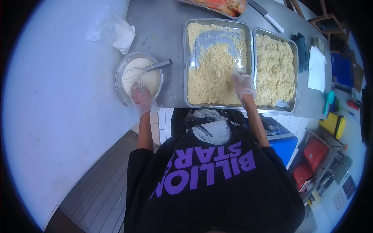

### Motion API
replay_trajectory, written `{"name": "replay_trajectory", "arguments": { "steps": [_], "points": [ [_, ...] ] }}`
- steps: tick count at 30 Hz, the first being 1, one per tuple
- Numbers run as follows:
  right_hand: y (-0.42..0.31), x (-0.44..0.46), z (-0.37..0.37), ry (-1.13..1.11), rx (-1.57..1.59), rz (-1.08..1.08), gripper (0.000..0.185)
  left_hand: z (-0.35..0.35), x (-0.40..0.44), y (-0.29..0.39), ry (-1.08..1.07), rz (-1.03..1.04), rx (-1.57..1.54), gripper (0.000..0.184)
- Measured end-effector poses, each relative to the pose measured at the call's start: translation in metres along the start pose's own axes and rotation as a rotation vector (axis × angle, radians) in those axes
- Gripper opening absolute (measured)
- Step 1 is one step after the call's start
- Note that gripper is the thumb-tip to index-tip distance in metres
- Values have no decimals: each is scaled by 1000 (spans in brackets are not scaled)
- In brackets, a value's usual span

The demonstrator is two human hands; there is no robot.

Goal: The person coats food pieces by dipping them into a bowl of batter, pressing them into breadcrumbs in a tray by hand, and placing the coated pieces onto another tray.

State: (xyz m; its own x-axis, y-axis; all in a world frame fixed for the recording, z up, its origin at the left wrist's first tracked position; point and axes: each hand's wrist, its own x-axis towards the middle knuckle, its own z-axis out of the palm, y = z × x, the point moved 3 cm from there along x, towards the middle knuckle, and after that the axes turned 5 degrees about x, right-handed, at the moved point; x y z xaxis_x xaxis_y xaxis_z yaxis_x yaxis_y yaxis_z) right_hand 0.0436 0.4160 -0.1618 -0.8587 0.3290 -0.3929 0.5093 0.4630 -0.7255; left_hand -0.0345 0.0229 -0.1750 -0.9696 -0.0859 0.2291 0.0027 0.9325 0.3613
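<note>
My left hand (141, 97), in a clear plastic glove, reaches into a metal bowl (119, 90) of creamy white batter (152, 79). Its fingers are bunched and coated at the batter's surface; whatever they hold is not clear. A whisk (149, 68) leans across the bowl, its dark handle over the right rim. My right hand (244, 84), also gloved, is at the right side of a metal tray (215, 20) of pale yellow crumbs (215, 66). Its fingers point down at the crumbs, blurred, so their grip does not show.
A second crumb-filled tray (296, 58) stands against the first on the right. Beyond them lie a tray of raw meat-like pieces (227, 6) and a white-handled knife (272, 21). A plastic bag (123, 35) sits behind the bowl. White paper (317, 69) and a turquoise utensil (329, 100) are at right.
</note>
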Motion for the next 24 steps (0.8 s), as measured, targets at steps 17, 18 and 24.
{"name": "replay_trajectory", "arguments": {
  "steps": [17,18,24],
  "points": [
    [-68,81,8,-135,-186,-359,35,-2,-1,-1,-21,4,73,33],
    [-65,90,21,-118,-288,-367,36,-1,0,-1,-26,-14,30,33],
    [-65,75,31,-249,-410,-516,33,-1,0,-1,19,0,25,30]
  ]
}}
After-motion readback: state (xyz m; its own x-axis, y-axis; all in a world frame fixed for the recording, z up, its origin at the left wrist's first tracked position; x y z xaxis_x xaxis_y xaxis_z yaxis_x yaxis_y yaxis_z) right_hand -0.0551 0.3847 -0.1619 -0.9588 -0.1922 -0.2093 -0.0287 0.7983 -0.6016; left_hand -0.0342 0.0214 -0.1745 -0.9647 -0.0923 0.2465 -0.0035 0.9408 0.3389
